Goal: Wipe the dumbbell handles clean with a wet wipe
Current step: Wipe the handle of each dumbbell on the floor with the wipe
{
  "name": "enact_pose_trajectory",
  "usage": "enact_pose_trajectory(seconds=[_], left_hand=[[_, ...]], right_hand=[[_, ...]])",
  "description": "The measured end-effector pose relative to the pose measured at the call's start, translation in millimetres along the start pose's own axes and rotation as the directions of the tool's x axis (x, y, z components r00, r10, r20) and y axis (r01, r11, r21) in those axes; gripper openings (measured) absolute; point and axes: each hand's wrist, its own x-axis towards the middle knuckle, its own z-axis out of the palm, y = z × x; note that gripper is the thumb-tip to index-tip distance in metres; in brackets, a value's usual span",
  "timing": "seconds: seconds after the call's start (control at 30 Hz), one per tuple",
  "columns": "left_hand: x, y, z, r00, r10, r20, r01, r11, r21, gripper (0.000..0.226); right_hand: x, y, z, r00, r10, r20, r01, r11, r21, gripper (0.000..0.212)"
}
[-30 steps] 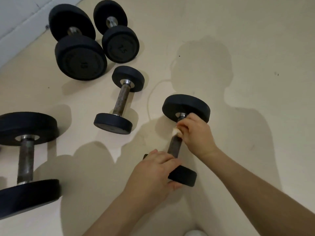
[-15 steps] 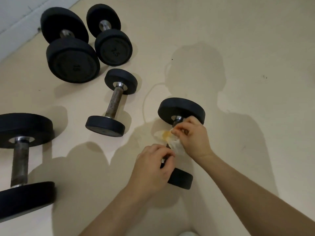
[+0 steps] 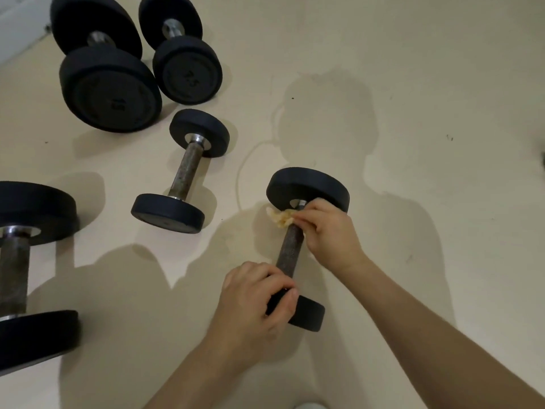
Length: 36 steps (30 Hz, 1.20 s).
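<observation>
— How far with the wiping?

— Somewhere in the middle, by guess. Busy now with the small dumbbell lying on the floor, nearest to the body.

— And the wet wipe?

— Crumpled, yellowish, pinched in the fingers of the right hand and pressed on the far end of the handle, just beside the far disc.

— The left hand?

— Curled round the near end, at the near disc, probably to keep the dumbbell from rolling.

— Finished with this handle?

— Hard to judge. Bare, dark and a little rusty-looking between the two hands; wiped or not, cannot tell. Near end hidden under the left hand, so likely left to do.

— And the rest?

— Four more on the floor: a second small dumbbell to the left, a big dumbbell at the left edge, then the dumbbell marked 15 and the dumbbell marked 7.5 at the far side. Touched by no hand. Rusty-looking handles on the two nearer ones, so probably waiting for the wipe. A good part of the work ahead, by this reading.
</observation>
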Motion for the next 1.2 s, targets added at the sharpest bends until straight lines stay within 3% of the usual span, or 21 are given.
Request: enact_pose_trajectory(seconds=[0.07, 0.13, 0.17, 0.23, 0.3, 0.33, 0.4, 0.47, 0.57, 0.6, 0.7, 0.73, 0.83, 0.9, 1.0, 1.1, 1.13, 1.2], left_hand=[[-2.0, 2.6, 0.6, 1.0, 0.024, 0.018, -0.024, 1.0, -0.012, 0.025], [-3.7, 6.9, -0.1, 1.0, 0.028, 0.011, -0.027, 0.997, -0.067, 0.023], [-4.7, 9.1, 0.2, 1.0, 0.027, 0.003, -0.027, 0.995, -0.093, 0.024], [-7.4, 9.7, 3.1, 1.0, 0.02, -0.014, -0.022, 0.99, -0.139, 0.028], [-11.0, 4.1, 3.4, 0.996, -0.094, -0.001, 0.091, 0.974, -0.209, 0.044], [-12.0, -0.4, 1.4, 0.981, -0.189, 0.035, 0.192, 0.949, -0.251, 0.056], [-13.4, -9.1, -2.5, 0.925, -0.345, 0.162, 0.381, 0.856, -0.349, 0.08], [-13.9, -14.8, -4.3, 0.901, -0.366, 0.234, 0.432, 0.817, -0.383, 0.089], [-14.3, -10.9, -1.3, 0.904, -0.381, 0.196, 0.426, 0.85, -0.312, 0.087], [-15.0, -8.6, 0.1, 0.906, -0.391, 0.162, 0.423, 0.857, -0.294, 0.085], [-15.8, 2.7, 3.1, 0.912, -0.393, 0.121, 0.41, 0.886, -0.214, 0.085], [-16.5, 3.9, 6.0, 0.927, -0.359, 0.104, 0.372, 0.912, -0.17, 0.086], [-23.0, 2.3, 15.7, 0.957, -0.268, 0.112, 0.277, 0.958, -0.076, 0.083], [-27.2, 1.8, 18.0, 0.967, -0.218, 0.128, 0.227, 0.972, -0.065, 0.071], [-25.8, 6.9, 15.8, 0.981, -0.134, 0.142, 0.143, 0.988, -0.057, 0.059], [-23.3, 10.0, 20.5, 0.988, -0.072, 0.136, 0.073, 0.997, -0.002, 0.058], [-22.7, 11.3, 21.6, 0.99, -0.054, 0.132, 0.052, 0.999, 0.014, 0.058], [-21.2, 15.2, 22.0, 0.99, -0.026, 0.139, 0.021, 0.999, 0.043, 0.058]], right_hand=[[-20.7, -7.6, 1.6, 0.997, 0.003, 0.075, -0.005, 1.0, 0.031, 0.018], [-42.5, -16.1, -3.8, 0.973, -0.091, 0.213, 0.083, 0.995, 0.047, 0.019], [-37.9, -14.7, -7.2, 0.97, -0.105, 0.218, 0.1, 0.994, 0.034, 0.018], [-12.2, -1.8, -8.1, 0.998, -0.014, 0.062, 0.016, 1.0, -0.025, 0.015], [-7.3, -1.2, -7.8, 0.997, 0.073, 0.013, -0.072, 0.996, -0.051, 0.015], [-15.0, -7.4, -6.3, 0.998, 0.05, 0.045, -0.048, 0.998, -0.037, 0.015], [-39.6, -23.7, -8.7, 0.975, -0.048, 0.217, 0.047, 0.999, 0.012, 0.015], [-33.2, -23.1, -13.7, 0.955, -0.076, 0.287, 0.082, 0.997, -0.007, 0.014], [-4.2, -7.0, -9.8, 0.991, 0.075, 0.113, -0.067, 0.995, -0.075, 0.015], [-8.7, -9.2, -7.7, 0.991, 0.075, 0.112, -0.071, 0.997, -0.042, 0.015], [-43.7, -24.7, -16.3, 0.941, -0.07, 0.332, 0.067, 0.998, 0.023, 0.016], [-41.5, -19.6, -20.0, 0.936, -0.082, 0.341, 0.083, 0.997, 0.013, 0.015], [-13.4, 5.1, -21.8, 0.989, 0.097, 0.113, -0.094, 0.995, -0.033, 0.015], [-26.2, 3.6, -20.3, 0.984, 0.098, 0.148, -0.099, 0.995, 0.0, 0.016], [-54.5, -5.3, -29.0, 0.939, -0.021, 0.345, 0.012, 1.0, 0.026, 0.016], [-28.3, 17.5, -33.5, 0.986, 0.119, 0.113, -0.115, 0.992, -0.046, 0.015], [-27.4, 17.4, -33.9, 0.983, 0.158, 0.088, -0.155, 0.987, -0.041, 0.015], [-42.3, 7.1, -33.8, 0.98, 0.09, 0.178, -0.093, 0.996, 0.006, 0.017]])
